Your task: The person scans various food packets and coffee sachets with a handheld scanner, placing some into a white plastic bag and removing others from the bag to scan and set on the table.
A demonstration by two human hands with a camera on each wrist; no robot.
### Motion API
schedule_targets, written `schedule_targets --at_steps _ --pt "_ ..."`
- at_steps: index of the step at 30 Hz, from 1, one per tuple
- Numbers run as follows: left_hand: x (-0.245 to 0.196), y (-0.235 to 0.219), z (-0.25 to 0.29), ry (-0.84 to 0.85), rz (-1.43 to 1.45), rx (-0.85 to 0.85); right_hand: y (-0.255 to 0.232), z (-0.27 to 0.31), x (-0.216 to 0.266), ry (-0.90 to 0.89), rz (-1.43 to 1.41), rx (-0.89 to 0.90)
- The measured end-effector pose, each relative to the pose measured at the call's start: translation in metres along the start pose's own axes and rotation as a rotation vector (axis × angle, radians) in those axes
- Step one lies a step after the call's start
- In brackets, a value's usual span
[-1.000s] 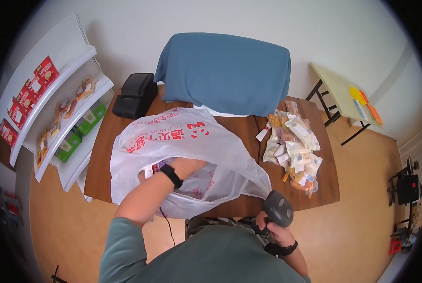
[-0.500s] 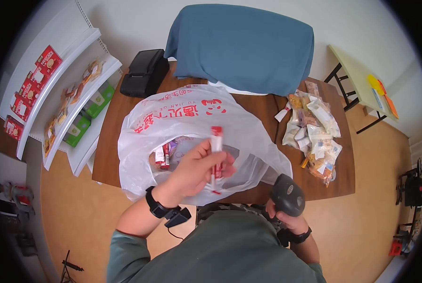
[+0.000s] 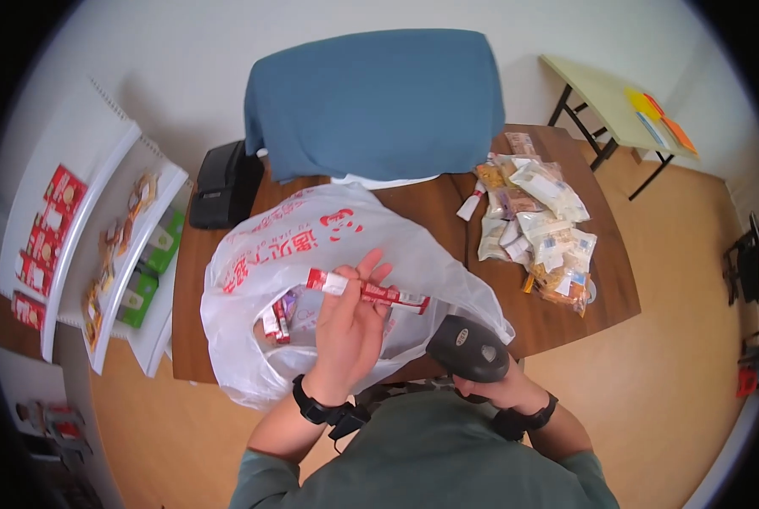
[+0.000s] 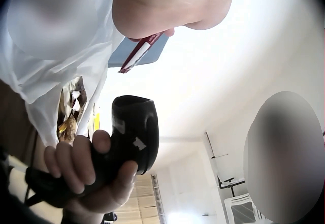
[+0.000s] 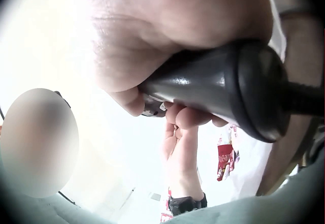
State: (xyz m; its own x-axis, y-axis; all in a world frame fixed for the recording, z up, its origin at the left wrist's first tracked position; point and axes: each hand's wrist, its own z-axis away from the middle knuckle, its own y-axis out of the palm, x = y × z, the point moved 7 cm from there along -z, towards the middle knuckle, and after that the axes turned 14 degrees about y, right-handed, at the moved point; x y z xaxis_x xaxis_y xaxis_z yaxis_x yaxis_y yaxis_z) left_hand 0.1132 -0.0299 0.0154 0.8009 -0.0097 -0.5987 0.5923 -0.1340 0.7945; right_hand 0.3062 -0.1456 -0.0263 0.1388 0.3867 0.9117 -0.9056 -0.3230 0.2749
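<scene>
My left hand [image 3: 345, 339] holds a slim red-and-white stick sachet [image 3: 388, 294] level over the plastic bag, palm turned up. In the left wrist view the sachet [image 4: 139, 54] sticks out beyond that hand. My right hand [image 3: 519, 390] grips a black handheld barcode scanner [image 3: 468, 348] by its handle; its head is close to the sachet's right end. The right wrist view shows the fingers wrapped round the scanner handle [image 5: 198, 82]. Beneath the left hand lies a white bag [image 3: 252, 254] with red print, its mouth open, and more red sachets [image 3: 277, 322] inside.
Clear-wrapped snack packs [image 3: 545, 229] are heaped on the right of the brown table [image 3: 600, 280]. A blue cloth [image 3: 375, 102] covers a bulky thing at the back, beside a black device [image 3: 225, 185]. White shelves [image 3: 125, 178] with red boxes stand left; a side table [image 3: 600, 102] stands right.
The left hand came out of the bag with the sachet, then turned it from upright to level. The right hand brought the scanner up and left, closer to the sachet. The head view shifted.
</scene>
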Motion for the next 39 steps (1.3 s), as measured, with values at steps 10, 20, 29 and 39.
schedule_targets --at_steps 10,20,29,39 --pt "0.047 0.017 0.010 -0.084 0.017 0.263 -0.021 0.009 0.012 -0.253 -0.297 0.052" --pt "0.110 0.065 -0.075 -0.299 -0.206 0.021 -0.074 0.041 0.029 -0.427 -0.464 -0.073" --pt "0.067 0.113 -0.026 0.359 -1.122 0.927 -0.080 0.040 0.015 -0.359 -0.443 -0.106" --pt "-0.082 -0.077 0.017 0.277 -2.071 0.415 -0.047 0.019 0.003 -0.286 -0.359 -0.039"
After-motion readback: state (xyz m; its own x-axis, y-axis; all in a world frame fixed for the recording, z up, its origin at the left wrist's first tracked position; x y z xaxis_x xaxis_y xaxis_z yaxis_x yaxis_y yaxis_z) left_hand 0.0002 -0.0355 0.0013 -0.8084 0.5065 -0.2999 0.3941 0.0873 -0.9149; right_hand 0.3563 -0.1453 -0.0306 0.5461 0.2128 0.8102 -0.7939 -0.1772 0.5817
